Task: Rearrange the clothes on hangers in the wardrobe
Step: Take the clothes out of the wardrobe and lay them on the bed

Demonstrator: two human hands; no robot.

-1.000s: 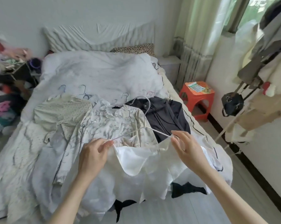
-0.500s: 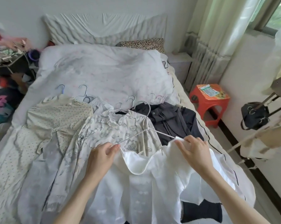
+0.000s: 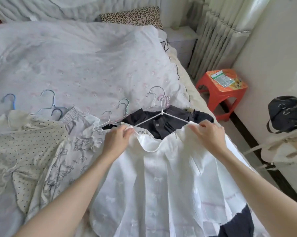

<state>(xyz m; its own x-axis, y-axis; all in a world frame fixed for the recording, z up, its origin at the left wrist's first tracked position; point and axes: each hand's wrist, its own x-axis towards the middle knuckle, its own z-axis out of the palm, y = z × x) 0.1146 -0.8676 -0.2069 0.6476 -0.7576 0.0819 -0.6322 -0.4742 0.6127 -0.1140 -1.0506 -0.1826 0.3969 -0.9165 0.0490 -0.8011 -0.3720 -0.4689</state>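
Observation:
A white garment (image 3: 165,182) lies spread on the bed in front of me, on a white wire hanger (image 3: 159,106). My left hand (image 3: 117,140) pinches the garment's left shoulder over the hanger arm. At the right end of the hanger, my right hand (image 3: 208,134) pinches the other shoulder. Under the hanger lies a dark shirt (image 3: 163,123). To the left lie a printed white garment (image 3: 70,156) and a dotted cream garment (image 3: 24,144), each with hanger hooks pointing up the bed.
A pale quilt (image 3: 79,62) covers the bed, with a leopard-print pillow (image 3: 132,15) at its head. An orange stool (image 3: 221,90) stands right of the bed by the curtain (image 3: 219,29). A black bag (image 3: 286,113) hangs on a rack at the right edge.
The view has come closer and shifted left. Both hands have moved the white garment and its hanger up the bed, over the dark shirt, still pinching its shoulders.

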